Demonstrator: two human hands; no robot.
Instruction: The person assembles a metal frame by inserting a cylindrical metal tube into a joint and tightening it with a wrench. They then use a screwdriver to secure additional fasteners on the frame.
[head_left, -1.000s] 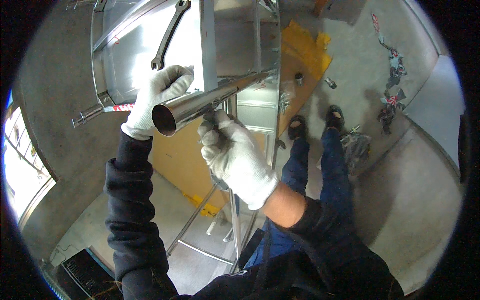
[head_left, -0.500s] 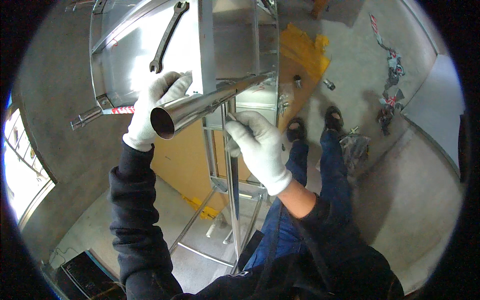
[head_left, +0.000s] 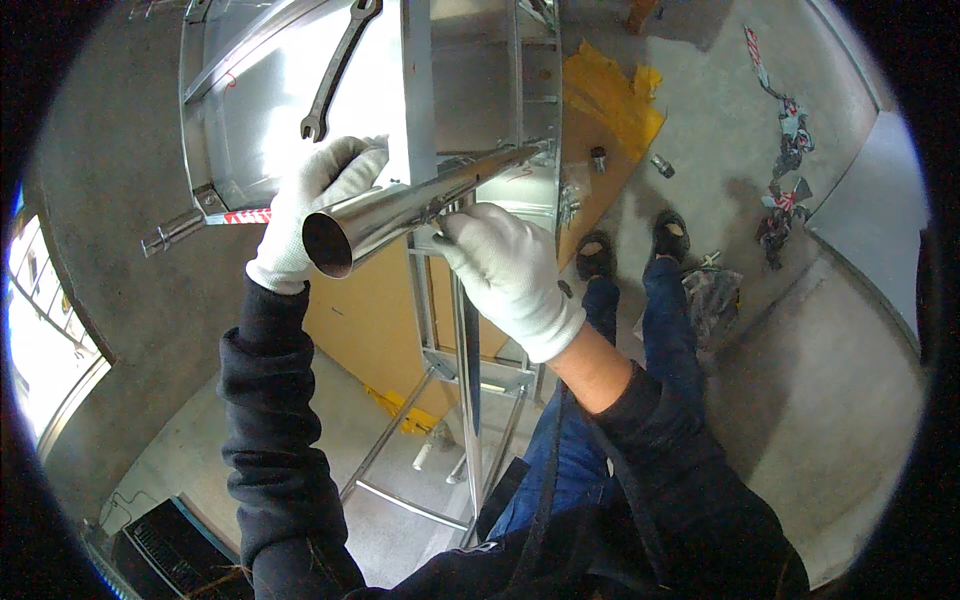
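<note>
A shiny metal tube runs across the front of a metal frame, its open end toward me at the left. My left hand, in a white knit glove, is behind that end, against the bright metal panel. Its fingers are bent together and the tips are hidden. My right hand, gloved too, pinches close under the tube beside an upright metal bar. Whatever is between its fingertips is too small to make out. An open-ended wrench lies on the panel just beyond my left hand.
Brown board and yellow sheeting lie on the floor. Small metal fittings, a clear plastic bag and crumpled tape are at the right. A black case sits at lower left, below a bright window.
My right hand has moved up and slightly left, its fingertips now nearer the tube's underside. My left hand has stayed about where it was. The view has shifted slightly.
</note>
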